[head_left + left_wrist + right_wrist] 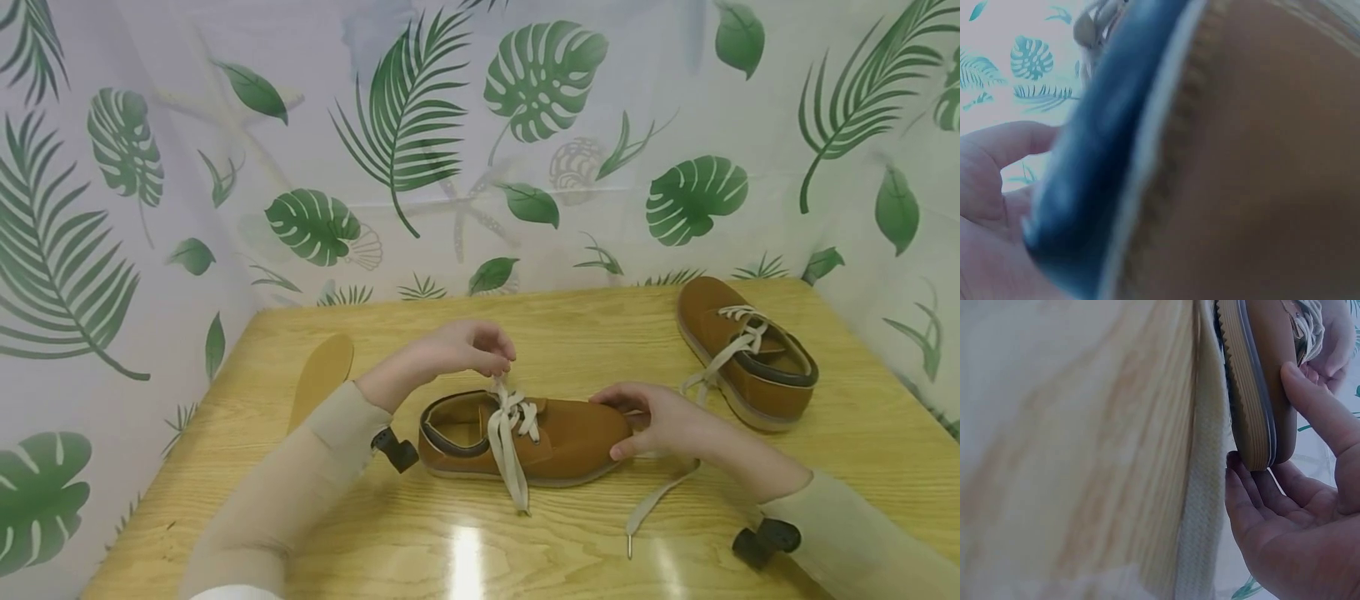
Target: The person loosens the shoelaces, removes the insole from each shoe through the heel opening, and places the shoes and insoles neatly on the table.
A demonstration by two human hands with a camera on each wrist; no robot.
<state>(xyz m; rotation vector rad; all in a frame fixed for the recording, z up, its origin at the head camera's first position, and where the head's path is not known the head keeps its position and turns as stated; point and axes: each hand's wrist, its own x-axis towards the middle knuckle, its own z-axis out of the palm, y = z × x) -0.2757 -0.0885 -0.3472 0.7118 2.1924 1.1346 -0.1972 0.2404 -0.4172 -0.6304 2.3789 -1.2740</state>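
A brown shoe [577, 429] lies on its sole in the middle of the table in the head view, toe to the right. Its cream shoelace [507, 454] is tied at the tongue, and one part hangs over the near side. Above the knot, my left hand [468, 346] pinches the lace with its fingertips. My right hand [663, 417] grips the toe between thumb and fingers; the right wrist view shows the thumb [1316, 403] on the upper. In the left wrist view the shoe's dark padded collar [1110, 137] hides much of the left hand.
A second brown shoe [701, 312] stands at the back right, its long loose lace [660, 493] trailing behind my right wrist to the front. A tan insole [324, 375] lies at the left, partly behind my left sleeve. A leaf-patterned curtain [450, 108] borders the wooden table [405, 542].
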